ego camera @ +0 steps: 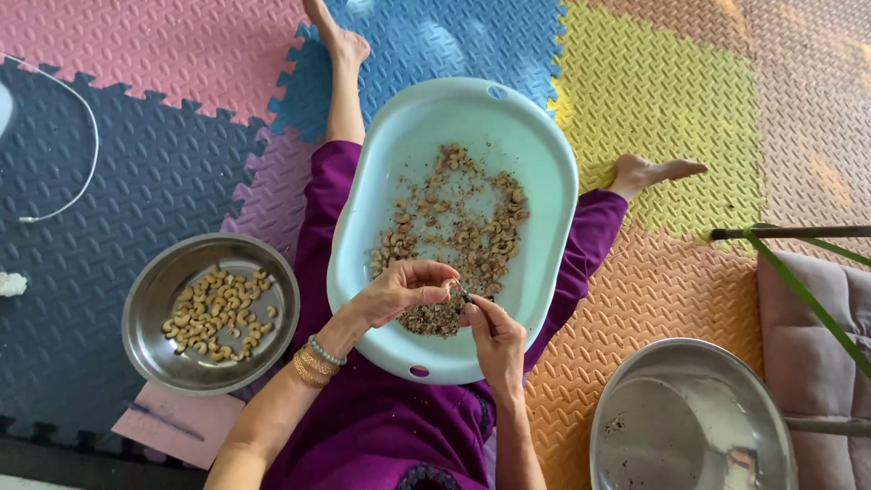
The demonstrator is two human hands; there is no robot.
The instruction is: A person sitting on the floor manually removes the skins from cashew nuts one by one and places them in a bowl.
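Foam floor mats [163, 163], left hand [404, 289] pinching cashew [451, 289]; right hand [494, 334] gripping pick [464, 294] above tray rim [408, 367]

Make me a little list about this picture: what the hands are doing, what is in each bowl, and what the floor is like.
left hand: pinches a cashew nut over the tray
right hand: holds a small thin tool against that nut
tray: pale blue, oval, on the person's lap, holding unpeeled cashews and a heap of skin scraps
left steel bowl: peeled cashews
right steel bowl: almost bare, a few specks
floor: coloured foam puzzle mats
clothes: purple
wrist: bangles on the left arm
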